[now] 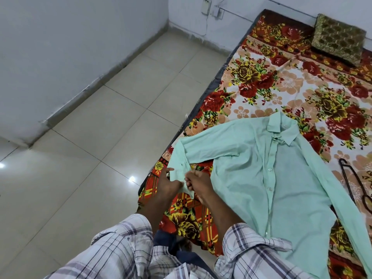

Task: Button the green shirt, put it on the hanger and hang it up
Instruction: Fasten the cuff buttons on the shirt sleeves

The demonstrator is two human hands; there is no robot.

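Head view: the green shirt (271,178) lies flat on the floral sheet (281,77), front up, placket closed. Both hands work its sleeve cuff (179,175), at the shirt's left. The left hand (167,183) grips the cuff edge and the right hand (198,181) pinches it with curled fingers. A black hanger (346,178) lies just right of the shirt. A patterned cushion (338,37) sits well beyond its collar, and there's tiled floor (100,137) to its left.

Soft, even indoor light – two small glare spots on the glossy floor (80,137), wide-angle bending at the edges.
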